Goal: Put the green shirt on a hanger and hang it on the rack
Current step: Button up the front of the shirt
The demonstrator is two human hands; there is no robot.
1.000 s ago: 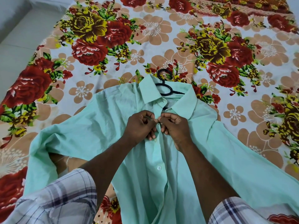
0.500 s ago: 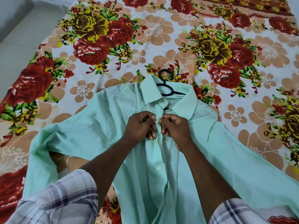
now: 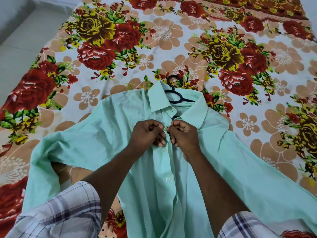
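The mint green shirt [image 3: 106, 140] lies spread face up on the floral bedsheet, sleeves out to both sides. A black hanger [image 3: 175, 93] sits inside it; only its hook and neck show above the collar. My left hand [image 3: 147, 134] and my right hand [image 3: 185, 136] meet at the front placket just below the collar, each pinching an edge of the fabric around a top button. A white button further down the placket is fastened. No rack is in view.
The floral bedsheet [image 3: 154, 40] covers the bed on all sides of the shirt. Pale floor [image 3: 18, 48] shows beyond the bed's left edge. My checked sleeves fill the bottom corners.
Both hands stay at the top of the placket with only small finger movements on the button. The shirt and hanger have not shifted.
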